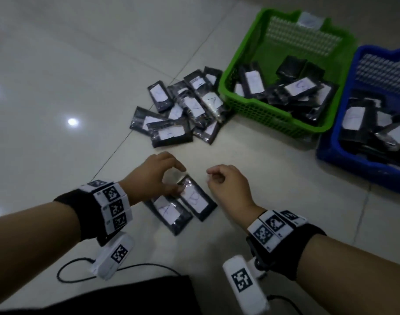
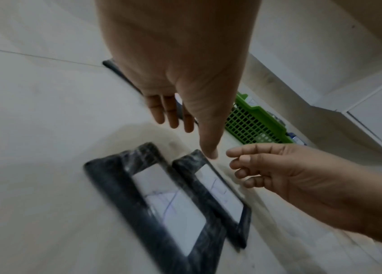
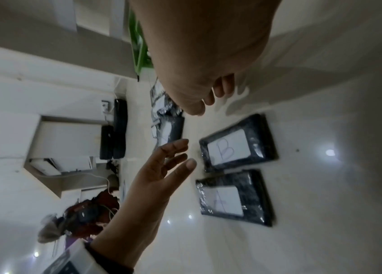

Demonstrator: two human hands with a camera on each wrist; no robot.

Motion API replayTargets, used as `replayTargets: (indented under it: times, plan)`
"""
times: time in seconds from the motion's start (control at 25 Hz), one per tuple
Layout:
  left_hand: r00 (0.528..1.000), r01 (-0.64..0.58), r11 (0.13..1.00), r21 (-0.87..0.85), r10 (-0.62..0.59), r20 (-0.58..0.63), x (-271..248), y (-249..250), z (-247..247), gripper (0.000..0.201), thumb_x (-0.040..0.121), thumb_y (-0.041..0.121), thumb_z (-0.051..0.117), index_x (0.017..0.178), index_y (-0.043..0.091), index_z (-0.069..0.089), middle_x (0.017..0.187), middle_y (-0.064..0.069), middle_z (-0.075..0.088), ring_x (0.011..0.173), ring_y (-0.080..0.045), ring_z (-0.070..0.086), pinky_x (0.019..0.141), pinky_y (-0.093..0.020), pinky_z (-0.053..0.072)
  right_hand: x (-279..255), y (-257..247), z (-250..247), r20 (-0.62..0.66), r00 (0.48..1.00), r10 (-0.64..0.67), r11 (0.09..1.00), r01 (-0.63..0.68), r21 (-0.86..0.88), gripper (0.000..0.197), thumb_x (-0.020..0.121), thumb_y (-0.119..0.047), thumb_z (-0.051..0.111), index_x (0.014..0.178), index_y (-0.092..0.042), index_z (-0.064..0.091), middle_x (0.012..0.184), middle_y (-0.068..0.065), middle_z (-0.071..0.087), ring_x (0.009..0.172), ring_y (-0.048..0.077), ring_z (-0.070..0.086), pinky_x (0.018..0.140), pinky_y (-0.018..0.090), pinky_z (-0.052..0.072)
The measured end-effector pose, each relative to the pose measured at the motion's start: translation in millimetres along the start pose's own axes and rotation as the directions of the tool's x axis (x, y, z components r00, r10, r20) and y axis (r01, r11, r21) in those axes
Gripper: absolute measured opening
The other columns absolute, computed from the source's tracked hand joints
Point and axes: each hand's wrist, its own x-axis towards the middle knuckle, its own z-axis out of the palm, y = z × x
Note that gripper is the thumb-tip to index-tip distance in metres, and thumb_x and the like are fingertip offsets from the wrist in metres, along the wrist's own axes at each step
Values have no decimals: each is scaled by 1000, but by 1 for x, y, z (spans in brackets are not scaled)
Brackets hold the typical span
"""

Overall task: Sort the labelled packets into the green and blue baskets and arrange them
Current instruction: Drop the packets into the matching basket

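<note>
Left hand (image 1: 157, 176) arched over B packet (image 1: 195, 197) — right hand (image 1: 228, 185) loosely curled, empty.

Glossy white tiled floor (image 1: 58, 64); black cable (image 1: 65, 269) looped on it; white cabinet (image 2: 377, 118) behind.

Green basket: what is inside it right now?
The green basket holds a loose heap of black packets, several with white labels up. Writing on most labels is too faint to read. Packets lower in the heap are covered, so their count and labels cannot be told.
</note>
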Motion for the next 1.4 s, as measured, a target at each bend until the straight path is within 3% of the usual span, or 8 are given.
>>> replayTargets:
  times: [0.2,0.4,0.56,0.68,0.8,0.96,1.24,1.4]
  plan:
    - [994,5,993,120,-18,106,-34,-25,26,81,56,51,83,126,29,47,127,5,41,111,-16,39,95,-31,40,-6,4,34,148,989,-20,958,62,-281,53,67,-28,81,112,-18,57,106,3,57,100,21,54,87,32,48]
    - [979,92,994,67,-102,179,-17,-26,13,59,53,44,87,101,25,59,105,5,49,96,-15,47,79,-25,41,9,-5,29,200,979,51,969,0,-246,27,73,-25,79,92,-15,63,84,-4,60,77,11,60,55,14,37]
    - [938,224,962,-155,-170,301,4,-24,-16,32,60,34,87,77,31,60,82,12,65,76,-7,59,70,-20,47,34,-20,0,113,992,59,998,-60,-3,22,78,-25,74,93,-14,63,81,-6,63,72,7,58,60,20,43]
    - [965,243,846,-475,-163,204,24,-7,-38,28,63,27,85,82,22,64,80,4,70,73,-13,65,70,-28,54,63,-42,-47,-140,989,-43,985,65,159,14,87,-25,65,96,-18,58,84,-6,64,77,10,63,66,23,50]
    - [975,218,620,-754,-173,139,51,29,-55,30,74,12,77,100,10,61,96,-8,69,81,-23,68,75,-40,59,94,-53,-110,-433,899,-67,988,120,97,19,95,-22,52,113,-18,57,94,-1,63,80,13,58,68,25,46]
    - [989,120,437,-891,-126,72,86,88,-69,35,86,-5,59,117,9,52,98,-16,66,82,-27,67,69,-37,60,118,-30,-169,-464,886,-1,994,50,95,42,91,-8,51,132,-19,51,105,0,60,91,18,57,74,29,44]
    - [967,-28,392,-920,-222,-124,139,170,-73,35,86,-3,59,110,12,39,82,-11,60,61,-12,65,60,-30,58,140,-8,-214,-366,926,-92,991,122,59,13,89,-15,61,101,-10,64,101,6,68,95,20,62,85,30,48]
    - [955,-52,439,-897,-240,-173,168,221,-58,25,87,-5,57,97,13,42,81,-12,57,62,-15,63,54,-26,58,114,30,-255,-589,806,-50,999,32,-40,23,88,-6,51,92,-15,71,103,9,68,102,28,58,88,31,45]
